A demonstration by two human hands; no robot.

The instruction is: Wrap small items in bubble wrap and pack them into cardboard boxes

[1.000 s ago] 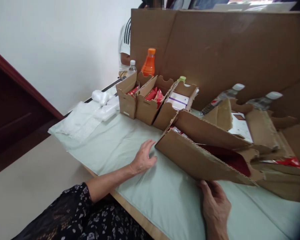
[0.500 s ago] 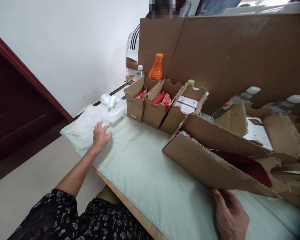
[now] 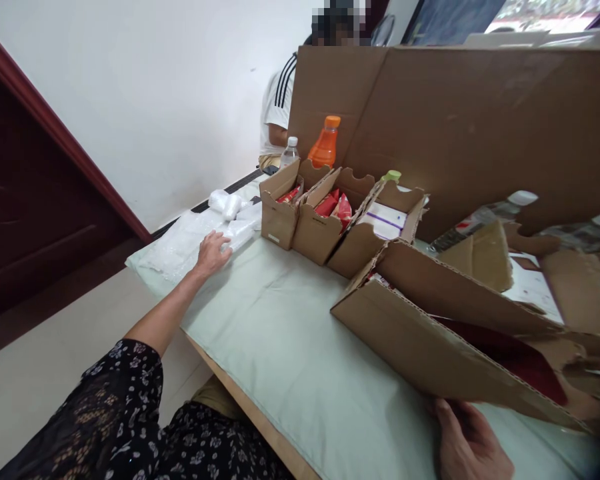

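My left hand (image 3: pixel 214 253) reaches over the far left of the table with fingers spread and holds nothing. Its fingertips are beside clear plastic bags (image 3: pixel 193 233) and white wrapped bundles (image 3: pixel 225 202); whether they touch the plastic is unclear. My right hand (image 3: pixel 473 443) rests low on the table by the near side of a long cardboard box (image 3: pixel 410 337), thumb and forefinger apart. Some of its fingers are partly hidden, and I cannot tell if they touch the box. Inside that box lies a dark red item (image 3: pixel 510 357).
Smaller cardboard bins (image 3: pixel 280 220) with red packets (image 3: pixel 327 203) and white boxes (image 3: pixel 386 219) stand in a row. Behind them are an orange bottle (image 3: pixel 325 143), clear bottles (image 3: pixel 485 213) and a tall cardboard panel (image 3: pixel 455 120). A person (image 3: pixel 277 100) sits beyond.
My left hand has moved slightly forward, closer to the plastic bags. My right hand stays beside the long box. The whole view has shifted a little.
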